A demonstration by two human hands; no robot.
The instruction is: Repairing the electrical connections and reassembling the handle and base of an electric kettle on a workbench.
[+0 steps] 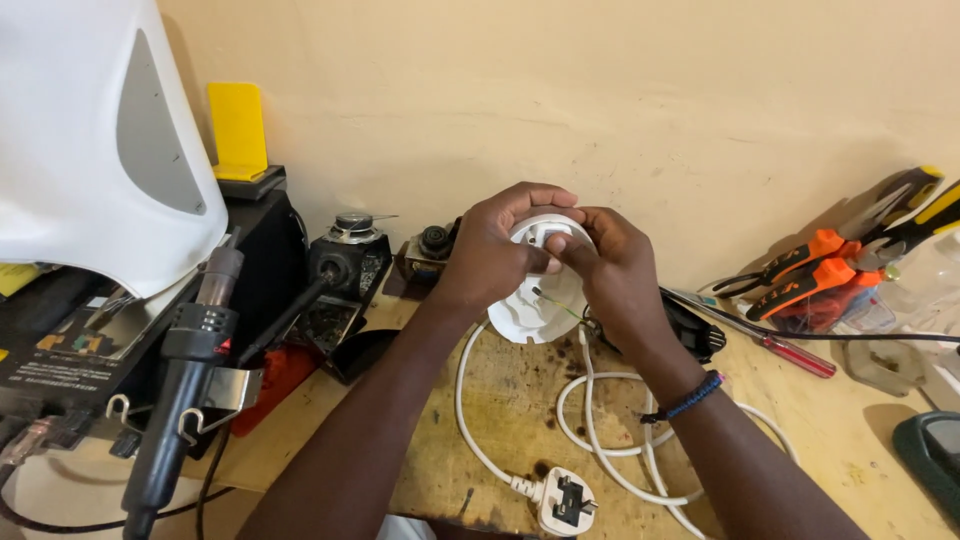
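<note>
Both my hands hold a round white plastic base (540,305) tilted up above the wooden bench. My left hand (495,250) wraps its left rim and top, thumb across the front. My right hand (610,270) grips the right side, its fingertips pinching at a small part near the top centre. Thin wires show at the base's middle. A white power cord (600,440) runs down from the base in loops to a white three-pin plug (565,503) near the front edge.
A white kettle body (95,140) stands at far left above a black hot-air tool (185,370) in its holder. Soldering gear (345,265) sits by the wall. Orange-handled pliers (815,270), a red screwdriver (795,355) and a clear container (920,290) lie right.
</note>
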